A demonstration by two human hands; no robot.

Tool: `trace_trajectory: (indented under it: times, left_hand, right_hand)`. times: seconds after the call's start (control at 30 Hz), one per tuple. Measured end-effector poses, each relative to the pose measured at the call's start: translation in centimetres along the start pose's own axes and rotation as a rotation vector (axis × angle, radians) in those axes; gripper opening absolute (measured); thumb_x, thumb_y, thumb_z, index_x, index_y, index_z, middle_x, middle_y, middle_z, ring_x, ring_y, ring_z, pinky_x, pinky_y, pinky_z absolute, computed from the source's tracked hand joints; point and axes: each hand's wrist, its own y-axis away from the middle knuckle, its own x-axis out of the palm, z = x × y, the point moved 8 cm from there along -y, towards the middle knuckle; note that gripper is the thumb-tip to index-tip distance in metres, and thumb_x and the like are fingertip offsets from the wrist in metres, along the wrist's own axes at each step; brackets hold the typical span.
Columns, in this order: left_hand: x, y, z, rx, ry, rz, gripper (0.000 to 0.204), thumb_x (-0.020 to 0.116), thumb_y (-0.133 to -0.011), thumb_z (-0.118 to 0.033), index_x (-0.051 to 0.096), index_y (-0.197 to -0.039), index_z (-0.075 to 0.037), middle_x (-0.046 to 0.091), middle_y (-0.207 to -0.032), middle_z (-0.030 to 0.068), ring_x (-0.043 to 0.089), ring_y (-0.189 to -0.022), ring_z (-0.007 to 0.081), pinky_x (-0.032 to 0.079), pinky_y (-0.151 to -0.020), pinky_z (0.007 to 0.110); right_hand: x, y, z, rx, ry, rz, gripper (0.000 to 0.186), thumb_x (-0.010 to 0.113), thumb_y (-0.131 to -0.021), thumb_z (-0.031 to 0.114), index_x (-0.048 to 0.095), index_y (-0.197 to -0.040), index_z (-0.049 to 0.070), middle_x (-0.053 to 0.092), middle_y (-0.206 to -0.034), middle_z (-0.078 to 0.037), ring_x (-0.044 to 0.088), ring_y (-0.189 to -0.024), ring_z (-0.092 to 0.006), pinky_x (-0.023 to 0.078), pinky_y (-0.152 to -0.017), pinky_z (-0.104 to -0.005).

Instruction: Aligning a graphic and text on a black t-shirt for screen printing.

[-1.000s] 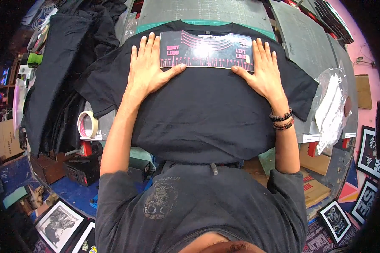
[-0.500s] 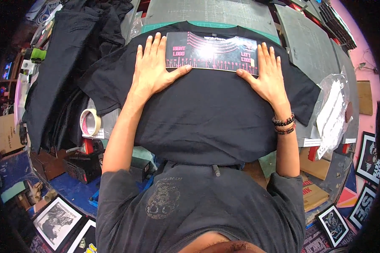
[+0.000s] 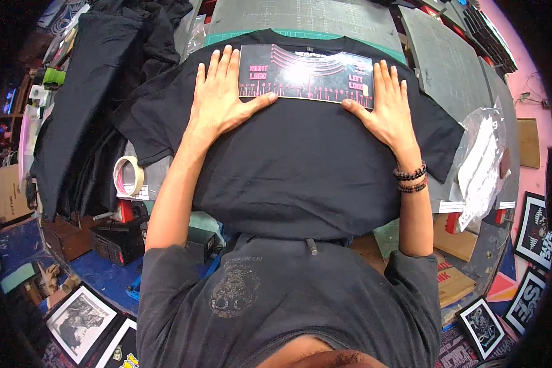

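Note:
A black T-shirt point(image 3: 300, 159) is spread out before me, its collar at the far side and its hem toward my body. Just below the collar lies a dark, glossy alignment ruler point(image 3: 276, 83) with pink markings and curved lines; glare covers its middle. My left hand point(image 3: 224, 101) rests flat at the ruler's left end, with the thumb along its lower edge. At the opposite end my right hand point(image 3: 383, 110) also lies flat, fingers pointing away and thumb at the ruler's lower corner. Both hands have their fingers stretched out, pressing on shirt and ruler.
Black garments point(image 3: 92, 116) are heaped at the left. A roll of masking tape point(image 3: 118, 176) stands by the left sleeve. Clear plastic packaging point(image 3: 479, 165) lies right of the shirt. Grey boards point(image 3: 454, 80) extend beyond, and a green cutting mat point(image 3: 374, 49) shows behind the collar.
Both hands and the ruler appear slightly farther left, mostly along with a small shift of the whole view. The hands keep the same flat pose on the ruler's ends.

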Motion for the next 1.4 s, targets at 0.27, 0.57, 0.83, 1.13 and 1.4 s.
trace_trajectory:
  times: [0.27, 0.57, 0.83, 1.13, 1.4]
  left_hand:
    - [0.34, -0.21, 0.06, 0.003, -0.019, -0.003, 0.127, 0.049, -0.084, -0.093, 0.027, -0.165, 0.003, 0.024, -0.173, 0.0208, 0.018, -0.163, 0.0341, 0.013, -0.131, 0.054]
    - [0.41, -0.06, 0.11, -0.003, -0.029, 0.007, 0.124, 0.051, -0.086, -0.089, 0.025, -0.166, 0.002, 0.022, -0.174, 0.0203, 0.016, -0.163, 0.0337, 0.013, -0.132, 0.053]
    - [0.47, -0.1, 0.06, -0.002, -0.032, 0.007, 0.124, 0.051, -0.086, -0.089, 0.025, -0.166, 0.002, 0.022, -0.174, 0.0207, 0.015, -0.163, 0.0339, 0.012, -0.132, 0.052]
    - [0.3, -0.01, 0.08, -0.01, -0.039, 0.0, 0.124, 0.052, -0.086, -0.089, 0.026, -0.165, 0.003, 0.023, -0.174, 0.0215, 0.017, -0.163, 0.0352, 0.014, -0.131, 0.053]
    - [0.27, -0.25, 0.03, -0.004, -0.028, 0.018, 0.123, 0.054, -0.086, -0.088, 0.027, -0.165, 0.003, 0.024, -0.174, 0.0211, 0.018, -0.162, 0.0357, 0.015, -0.131, 0.054]
  right_hand:
    - [0.24, -0.02, -0.02, -0.011, 0.059, -0.025, 0.127, 0.051, -0.084, 0.092, 0.032, -0.162, -0.006, 0.028, -0.171, -0.023, 0.02, -0.161, -0.0392, 0.014, -0.13, -0.0556]
    - [-0.03, 0.09, 0.21, -0.002, 0.063, -0.007, 0.12, 0.055, -0.088, 0.085, 0.029, -0.164, -0.004, 0.027, -0.172, -0.022, 0.019, -0.162, -0.0375, 0.015, -0.13, -0.0557]
    - [0.17, 0.08, 0.02, 0.012, 0.067, -0.017, 0.122, 0.054, -0.086, 0.087, 0.03, -0.163, -0.005, 0.027, -0.172, -0.023, 0.021, -0.161, -0.0384, 0.016, -0.13, -0.0548]
    - [0.03, 0.17, 0.05, 0.004, 0.033, -0.058, 0.126, 0.052, -0.084, 0.092, 0.033, -0.162, -0.006, 0.031, -0.169, -0.026, 0.025, -0.159, -0.0413, 0.018, -0.13, -0.0556]
    - [0.25, 0.27, -0.06, 0.0, 0.048, -0.057, 0.125, 0.05, -0.085, 0.092, 0.033, -0.161, -0.006, 0.03, -0.17, -0.026, 0.024, -0.16, -0.0413, 0.018, -0.129, -0.0559]
